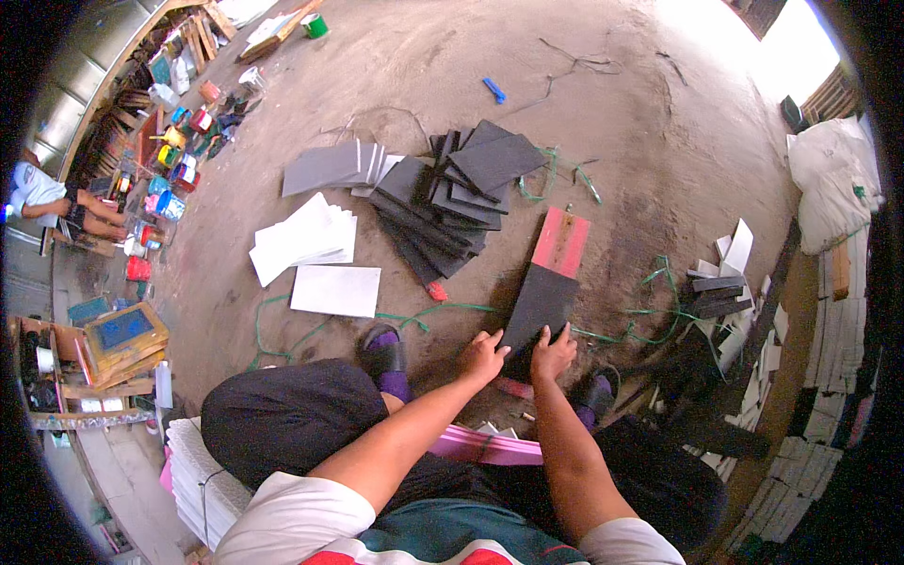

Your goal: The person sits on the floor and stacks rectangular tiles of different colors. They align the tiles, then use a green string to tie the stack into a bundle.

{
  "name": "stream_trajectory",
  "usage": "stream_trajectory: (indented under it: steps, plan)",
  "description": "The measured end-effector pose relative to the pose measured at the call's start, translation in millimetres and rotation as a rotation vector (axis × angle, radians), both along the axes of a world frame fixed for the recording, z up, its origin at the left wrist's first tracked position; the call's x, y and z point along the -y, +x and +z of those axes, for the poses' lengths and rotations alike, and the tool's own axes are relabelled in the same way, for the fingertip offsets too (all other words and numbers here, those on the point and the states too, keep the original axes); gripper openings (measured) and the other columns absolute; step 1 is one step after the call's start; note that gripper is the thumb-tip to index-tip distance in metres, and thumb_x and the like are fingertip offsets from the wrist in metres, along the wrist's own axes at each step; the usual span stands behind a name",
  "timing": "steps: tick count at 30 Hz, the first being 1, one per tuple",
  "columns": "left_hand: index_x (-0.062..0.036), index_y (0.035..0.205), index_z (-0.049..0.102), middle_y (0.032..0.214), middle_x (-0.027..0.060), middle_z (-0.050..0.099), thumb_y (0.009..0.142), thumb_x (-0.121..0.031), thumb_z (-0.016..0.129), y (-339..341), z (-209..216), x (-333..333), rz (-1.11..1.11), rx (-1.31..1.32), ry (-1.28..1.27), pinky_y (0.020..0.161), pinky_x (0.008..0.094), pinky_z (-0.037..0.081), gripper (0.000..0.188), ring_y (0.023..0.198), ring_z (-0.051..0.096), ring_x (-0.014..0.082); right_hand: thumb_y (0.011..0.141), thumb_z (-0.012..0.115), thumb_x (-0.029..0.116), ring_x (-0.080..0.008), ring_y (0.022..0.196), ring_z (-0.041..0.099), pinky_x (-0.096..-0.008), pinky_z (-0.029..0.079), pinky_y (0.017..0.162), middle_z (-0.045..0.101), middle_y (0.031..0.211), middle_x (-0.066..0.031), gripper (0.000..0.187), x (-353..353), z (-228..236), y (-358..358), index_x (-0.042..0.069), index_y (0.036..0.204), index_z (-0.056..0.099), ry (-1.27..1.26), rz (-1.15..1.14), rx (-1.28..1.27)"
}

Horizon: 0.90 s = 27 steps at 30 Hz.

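A flat black rectangular sheet [541,306] lies in front of me, its far end against a red board [558,242] with a dark worn strip down its middle. My left hand [483,359] is closed at the sheet's near left edge. At its near right corner my right hand [554,355] grips the edge, thumb and fingers against it. Beyond my left hand is a fanned pile of black sheets [461,202]. Grey sheets [323,167] lie left of that pile, with loose white sheets [303,235] and a neat white stack [335,291] closer to me.
Green string [650,306] trails over the floor on both sides. Offcuts [720,282] are heaped at right, below a white sack [831,174]. A blue cutter-like tool [493,90] lies farther off. At left, another person [71,202] sits near paint cans [169,205].
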<state>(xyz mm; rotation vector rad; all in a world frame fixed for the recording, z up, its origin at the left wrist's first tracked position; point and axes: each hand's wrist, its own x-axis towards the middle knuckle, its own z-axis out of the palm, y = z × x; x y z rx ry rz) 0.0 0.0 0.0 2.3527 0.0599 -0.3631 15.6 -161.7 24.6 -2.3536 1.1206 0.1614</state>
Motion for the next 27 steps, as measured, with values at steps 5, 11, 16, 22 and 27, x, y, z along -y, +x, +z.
stream_trajectory:
  steps: [5,11,16,22,27]
  plan:
    - [-0.009,0.116,0.071,0.102,0.0169,0.066,0.092,-0.04,0.07,42.2,-7.4,-10.0,0.314,0.115,-0.147,0.084,0.0479,0.052,0.04,0.103,0.064,0.0372,0.095,0.066,0.042,-0.04,0.128,0.045,-0.0525,0.036,0.108,0.048,0.137,-0.0184,0.065,-4.5,19.6,21.1,0.016,0.15,0.043,-0.245,0.042,0.249]
    - [0.0011,0.127,0.054,0.116,0.023,0.063,0.096,-0.027,0.066,150.5,-41.7,-120.6,0.85,0.384,0.028,0.097,0.0497,0.045,0.044,0.108,0.06,0.0406,0.091,0.073,0.03,-0.0394,0.12,0.05,-0.0505,0.039,0.103,0.052,0.129,-0.0188,0.062,-50.1,52.2,52.2,0.013,0.145,0.048,-0.178,0.362,0.503]
    - [-0.0022,0.125,0.063,0.117,0.0236,0.069,0.093,-0.025,0.068,202.4,-31.4,-156.4,0.894,0.081,-0.071,0.091,0.0487,0.051,0.04,0.11,0.065,0.0413,0.088,0.076,0.028,-0.0391,0.115,0.053,-0.0497,0.042,0.1,0.055,0.125,-0.018,0.059,-63.8,50.0,47.3,0.012,0.14,0.053,-0.145,0.465,0.531]
    - [-0.0003,0.115,0.067,0.113,0.0235,0.07,0.092,-0.023,0.07,206.8,-11.2,-154.2,0.921,0.052,-0.071,0.084,0.049,0.051,0.033,0.103,0.067,0.0411,0.09,0.074,0.024,-0.0377,0.116,0.053,-0.0485,0.043,0.099,0.056,0.124,-0.0169,0.051,-66.1,56.2,40.2,0.011,0.136,0.056,-0.079,0.519,0.511]
    - [0.0026,0.112,0.067,0.105,0.0234,0.07,0.094,-0.017,0.067,177.0,5.5,-159.4,1.084,0.302,-0.057,0.083,0.0488,0.05,0.027,0.098,0.067,0.0419,0.091,0.072,0.021,-0.0384,0.115,0.054,-0.0467,0.045,0.099,0.057,0.122,-0.0173,0.046,-74.8,60.3,47.0,0.01,0.133,0.057,0.034,0.574,0.565]
